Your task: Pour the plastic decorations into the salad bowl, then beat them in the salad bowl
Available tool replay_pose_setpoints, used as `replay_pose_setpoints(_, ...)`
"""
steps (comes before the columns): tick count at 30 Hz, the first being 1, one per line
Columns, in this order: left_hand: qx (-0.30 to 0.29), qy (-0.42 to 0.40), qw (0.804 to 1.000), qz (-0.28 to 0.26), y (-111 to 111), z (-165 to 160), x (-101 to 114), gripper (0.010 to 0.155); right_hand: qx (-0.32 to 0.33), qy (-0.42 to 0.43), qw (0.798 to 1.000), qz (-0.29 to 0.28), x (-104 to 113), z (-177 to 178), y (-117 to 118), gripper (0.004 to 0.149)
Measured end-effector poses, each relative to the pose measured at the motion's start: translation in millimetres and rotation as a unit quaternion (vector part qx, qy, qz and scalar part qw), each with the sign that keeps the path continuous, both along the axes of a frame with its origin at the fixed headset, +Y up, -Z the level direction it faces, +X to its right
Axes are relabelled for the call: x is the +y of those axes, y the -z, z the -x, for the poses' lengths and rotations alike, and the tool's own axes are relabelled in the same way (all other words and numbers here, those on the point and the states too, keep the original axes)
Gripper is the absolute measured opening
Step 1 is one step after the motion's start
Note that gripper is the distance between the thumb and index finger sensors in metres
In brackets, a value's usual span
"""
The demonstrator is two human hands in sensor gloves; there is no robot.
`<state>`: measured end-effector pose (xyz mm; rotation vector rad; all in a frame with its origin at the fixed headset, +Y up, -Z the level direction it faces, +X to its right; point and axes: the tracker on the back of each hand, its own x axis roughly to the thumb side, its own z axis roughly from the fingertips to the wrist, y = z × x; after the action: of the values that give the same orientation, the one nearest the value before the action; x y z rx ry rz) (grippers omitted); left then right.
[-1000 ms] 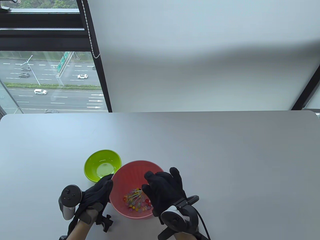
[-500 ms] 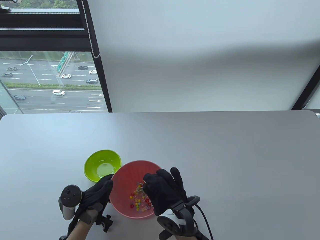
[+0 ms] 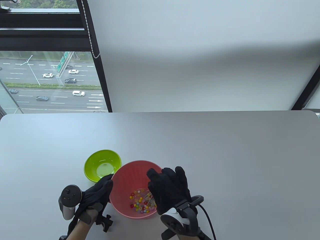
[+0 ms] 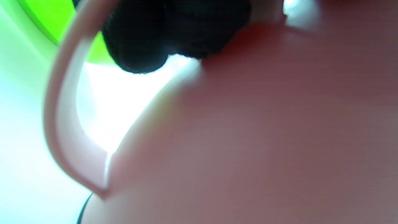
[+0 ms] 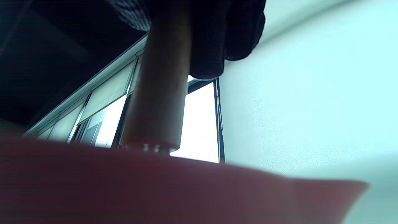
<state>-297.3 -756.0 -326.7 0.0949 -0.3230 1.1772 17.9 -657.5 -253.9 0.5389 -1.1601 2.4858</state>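
Now the whisk's thin wire head [image 3: 149,197] sits at the near right of the pink plastic salad bowl [image 3: 130,172], having swung there from the far middle of the bowl half a second ago and from left of centre a second ago. That circling sweep suggests the beating step is well under way. The small multicoloured plastic decorations [image 3: 138,203] lie in the bowl's bottom, more spread out across the floor than a second ago, when they were bunched around the wires.

In the right wrist view, the right hand [image 3: 169,191] has its gloved fingers [image 5: 217,40] curled round a brownish cylindrical handle [image 5: 161,93] that goes down behind the pink rim. It has shifted slightly to the right with the stroke.

The left hand [image 3: 98,192] has not moved: it grips the bowl's left rim, with fingertips [image 4: 174,34] hooked over the edge in the left wrist view, steadying it on the grey surface [image 3: 225,150].

A lime-green plastic small bowl [image 3: 102,165] stands just beside the pink one, empty as far as can be seen, so the pouring looks done.
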Motion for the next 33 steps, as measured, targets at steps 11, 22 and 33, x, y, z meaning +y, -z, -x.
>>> replay_pose_setpoints(11, 0.000, 0.000, 1.000, 0.000, 0, 0, 0, 0.071, 0.019, 0.053, 0.998, 0.033, -2, -5, 5, 0.050)
replay_pose_setpoints(22, 0.000, 0.000, 1.000, 0.000, 0, 0, 0, 0.071, 0.029, 0.054, 0.997, 0.048, -8, 5, 7, 0.048)
replay_pose_setpoints(33, 0.000, 0.000, 1.000, 0.000, 0, 0, 0, 0.071, 0.001, 0.001, 1.000, 0.006, -4, 6, 2, 0.046)
